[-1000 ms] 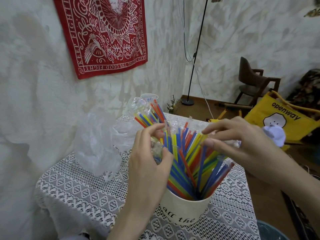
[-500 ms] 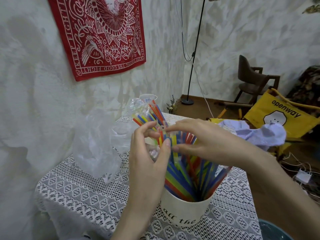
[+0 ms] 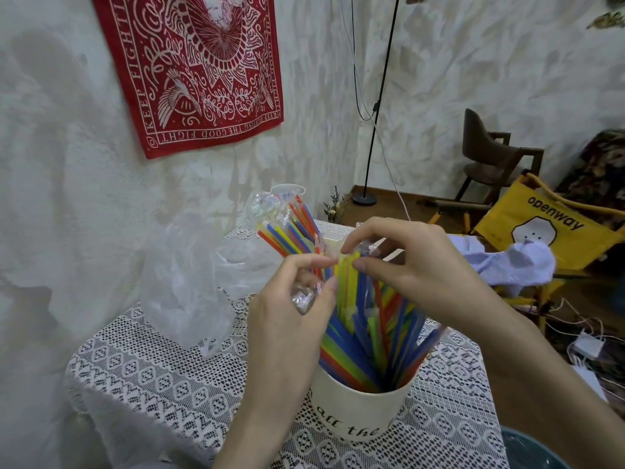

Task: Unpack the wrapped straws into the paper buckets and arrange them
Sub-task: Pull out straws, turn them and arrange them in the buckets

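Near tabletop [image 3: 162,377] edge: cream bucket [image 3: 358,412] packed with coloured straws [image 3: 363,336] fanning upward. Left hand [image 3: 287,319] curled at the straw tops, thumb and forefinger pinching a straw, crumpled clear wrapper [image 3: 302,298] tucked in the palm. Right hand [image 3: 416,265] just right of it, fingers and thumb pinching the wrapped tip of a yellow straw [image 3: 348,279]. Farther back, second bundle [image 3: 291,231] of straws leaning left. Left on the tabletop: clear bag [image 3: 182,286]. Far right: yellow chair [image 3: 548,228]

Crumpled plastic bag [image 3: 184,282] crowds the bucket's [image 3: 358,412] left side.
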